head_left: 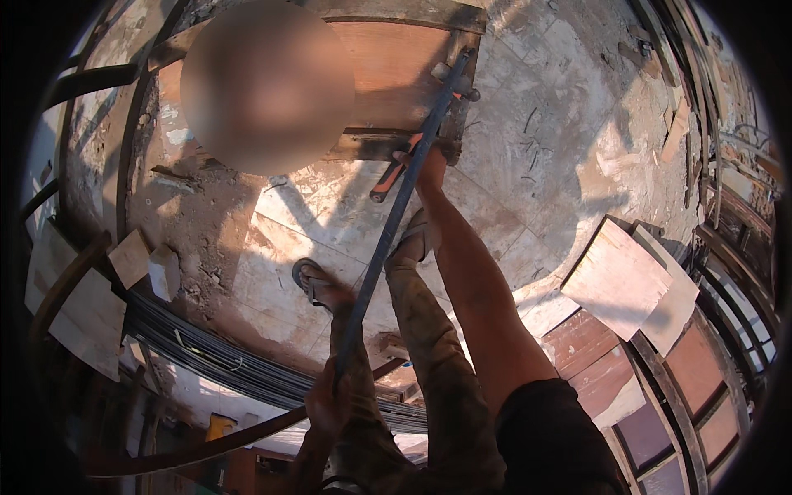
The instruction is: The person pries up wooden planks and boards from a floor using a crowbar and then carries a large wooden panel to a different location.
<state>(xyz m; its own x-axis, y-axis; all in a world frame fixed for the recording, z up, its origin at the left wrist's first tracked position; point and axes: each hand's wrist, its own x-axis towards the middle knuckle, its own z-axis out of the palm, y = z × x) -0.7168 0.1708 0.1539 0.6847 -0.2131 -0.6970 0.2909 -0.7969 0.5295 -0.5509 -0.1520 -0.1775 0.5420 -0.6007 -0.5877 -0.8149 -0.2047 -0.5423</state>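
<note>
My left hand (327, 406) is closed around the lower end of a long dark metal bar (386, 239). The bar slants up and away, its far tip over the right end of a wooden panel (396, 66) with a dark frame. My right hand (429, 172) is closed on the orange and black handle of a hammer (384, 183). Part of the hammer is hidden behind the bar, and its head lies close to the panel's right edge. Whether the bar's tip touches the wood I cannot tell. A round blur covers the panel's left part.
My sandalled feet (318, 285) stand on a dusty tiled floor (528, 181). Bundled dark rods (223, 363) lie at the lower left. Loose boards (619, 276) lean at the right beside panelled frames (693, 371). Rubble (206, 272) and wood scraps are scattered at the left.
</note>
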